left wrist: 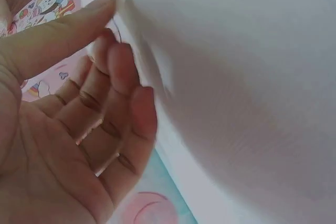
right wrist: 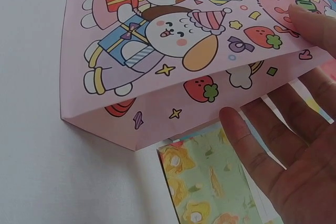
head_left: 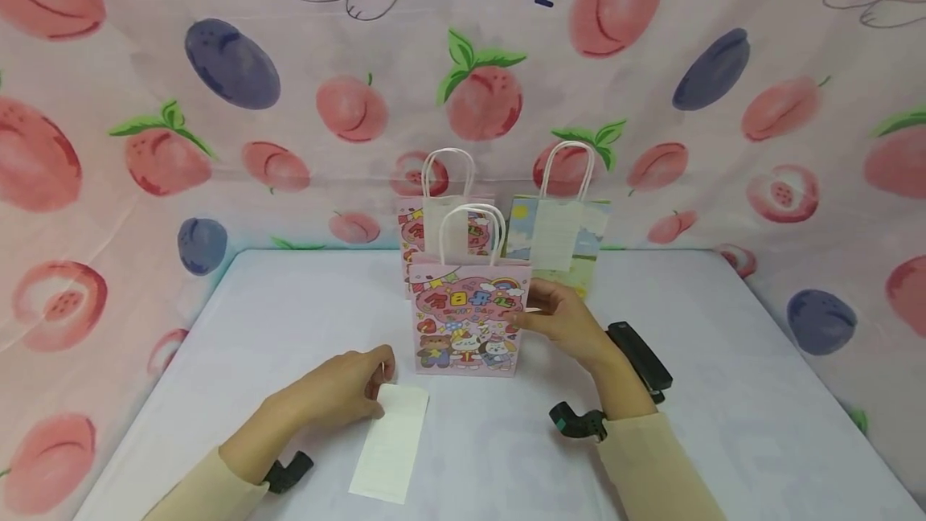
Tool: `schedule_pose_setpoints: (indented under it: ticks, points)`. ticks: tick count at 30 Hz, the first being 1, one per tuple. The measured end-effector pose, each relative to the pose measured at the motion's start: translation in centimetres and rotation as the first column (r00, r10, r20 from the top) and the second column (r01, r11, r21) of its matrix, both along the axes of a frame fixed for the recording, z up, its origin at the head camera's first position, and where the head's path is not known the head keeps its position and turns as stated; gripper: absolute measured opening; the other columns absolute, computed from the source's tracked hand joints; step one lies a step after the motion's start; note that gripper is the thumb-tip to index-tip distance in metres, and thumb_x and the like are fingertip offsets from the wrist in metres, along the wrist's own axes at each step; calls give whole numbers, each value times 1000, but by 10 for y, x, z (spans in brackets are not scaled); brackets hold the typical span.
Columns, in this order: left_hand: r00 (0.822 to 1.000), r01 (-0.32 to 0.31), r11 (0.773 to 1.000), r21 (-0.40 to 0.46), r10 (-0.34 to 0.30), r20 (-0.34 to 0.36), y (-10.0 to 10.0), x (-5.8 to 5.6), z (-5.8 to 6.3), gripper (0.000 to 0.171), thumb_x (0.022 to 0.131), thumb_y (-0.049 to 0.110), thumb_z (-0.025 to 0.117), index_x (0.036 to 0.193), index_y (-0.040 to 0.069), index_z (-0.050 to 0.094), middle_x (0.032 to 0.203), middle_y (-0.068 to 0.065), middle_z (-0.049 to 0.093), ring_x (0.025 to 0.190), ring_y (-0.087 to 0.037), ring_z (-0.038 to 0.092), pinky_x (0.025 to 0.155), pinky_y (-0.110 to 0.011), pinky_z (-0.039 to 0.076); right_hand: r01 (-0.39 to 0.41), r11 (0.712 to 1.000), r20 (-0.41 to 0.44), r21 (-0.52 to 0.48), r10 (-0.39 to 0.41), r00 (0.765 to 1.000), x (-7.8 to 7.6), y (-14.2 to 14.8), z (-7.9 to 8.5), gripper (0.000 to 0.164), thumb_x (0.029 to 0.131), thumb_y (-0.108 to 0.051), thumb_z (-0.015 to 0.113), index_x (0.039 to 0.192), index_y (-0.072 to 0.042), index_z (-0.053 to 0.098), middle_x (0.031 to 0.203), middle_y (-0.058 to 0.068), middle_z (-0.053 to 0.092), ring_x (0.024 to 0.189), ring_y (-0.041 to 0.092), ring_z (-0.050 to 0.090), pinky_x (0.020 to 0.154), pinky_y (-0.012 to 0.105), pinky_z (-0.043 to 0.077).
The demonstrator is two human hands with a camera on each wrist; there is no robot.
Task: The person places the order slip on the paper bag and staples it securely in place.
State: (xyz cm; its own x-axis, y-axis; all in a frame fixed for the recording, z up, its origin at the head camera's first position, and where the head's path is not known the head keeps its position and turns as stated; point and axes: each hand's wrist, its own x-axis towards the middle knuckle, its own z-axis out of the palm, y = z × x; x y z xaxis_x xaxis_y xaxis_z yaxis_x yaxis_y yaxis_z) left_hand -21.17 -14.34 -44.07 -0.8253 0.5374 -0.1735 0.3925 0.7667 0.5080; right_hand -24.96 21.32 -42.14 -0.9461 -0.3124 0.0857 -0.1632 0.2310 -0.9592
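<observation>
A pink paper gift bag (head_left: 470, 336) with cartoon animals and white handles stands upright near the table's middle. My right hand (head_left: 564, 316) holds its right side, thumb on the printed front and fingers along the side and back. In the right wrist view the fingers (right wrist: 252, 140) lie beside the bag's side panel. A white paper slip (head_left: 394, 449) lies in front of the bag, tilted a little. My left hand (head_left: 340, 384) pinches the slip's upper left edge between thumb and fingers. Close to the left wrist camera, the slip (left wrist: 236, 77) fills much of the view.
Behind stand another pink bag (head_left: 408, 223) and a landscape-print bag (head_left: 596, 239), each with a white slip on its front. A black stapler (head_left: 640, 360) lies beside my right forearm. A fruit-print cloth (head_left: 405, 47) hangs behind the white table (head_left: 723, 328).
</observation>
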Motion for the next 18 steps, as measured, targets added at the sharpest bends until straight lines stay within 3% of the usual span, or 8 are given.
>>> schedule_pose_setpoints:
  ticks: [7,13,18]
  points:
    - [1000,2,990,142,-6,22,-7,-3,8,33,86,12,83,109,23,63,85,10,63,71,-9,60,67,-25,50,3,1000,10,3,-3,1000,-1,-1,0,52,91,-17,81,140,-14,63,134,13,67,117,29,67,98,39,58]
    - [999,8,980,199,2,-50,-11,-5,14,15,93,15,77,101,25,70,86,13,66,79,-6,62,70,-23,53,7,1000,14,3,-8,1000,-2,0,-2,52,91,-17,80,140,-14,63,135,12,67,118,30,66,98,41,58]
    - [987,-32,956,291,75,-141,-6,-5,24,10,93,19,77,95,27,71,88,15,69,83,-5,65,74,-24,56,14,1000,14,5,-14,1000,-1,0,-2,51,90,-16,81,139,-13,64,135,12,67,118,30,66,97,40,59]
